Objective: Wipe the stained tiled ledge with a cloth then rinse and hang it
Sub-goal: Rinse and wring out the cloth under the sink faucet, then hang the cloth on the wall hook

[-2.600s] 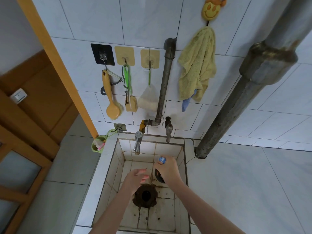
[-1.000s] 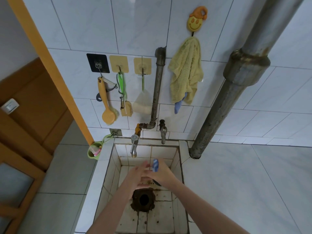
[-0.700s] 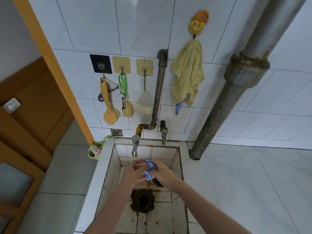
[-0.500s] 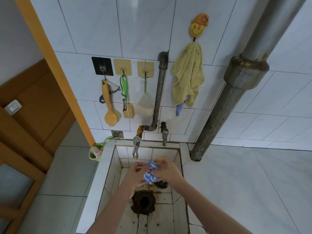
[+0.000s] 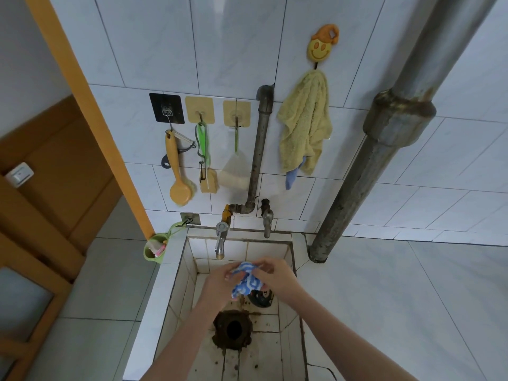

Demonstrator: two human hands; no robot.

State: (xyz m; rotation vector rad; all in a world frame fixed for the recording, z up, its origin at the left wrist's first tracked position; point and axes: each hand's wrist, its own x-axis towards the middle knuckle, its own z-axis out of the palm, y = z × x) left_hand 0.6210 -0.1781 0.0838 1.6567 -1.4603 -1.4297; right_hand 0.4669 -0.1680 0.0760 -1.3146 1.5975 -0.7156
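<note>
Nearest, the stained drain hole (image 5: 233, 329) sits in the floor of the tiled basin (image 5: 162, 287). Over it the left hand (image 5: 217, 283) and right hand (image 5: 276, 276) meet mid-basin, the fingers (image 5: 264, 263) of both pinching the bunched blue-and-white cloth (image 5: 246, 281), clear of the basin walls. Just beyond, the tap (image 5: 221, 239) hangs over the back edge. The tiled ledge (image 5: 398, 298) spreads from the basin's right rim to the thick pipe (image 5: 371, 160). On the wall, a yellow towel (image 5: 305, 130) hangs from a smiley hook (image 5: 320, 46).

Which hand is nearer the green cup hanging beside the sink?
Left. The left hand is right of the green cup, across the sink rim; the right hand lies farther right, beyond the cloth both pinch.
</note>
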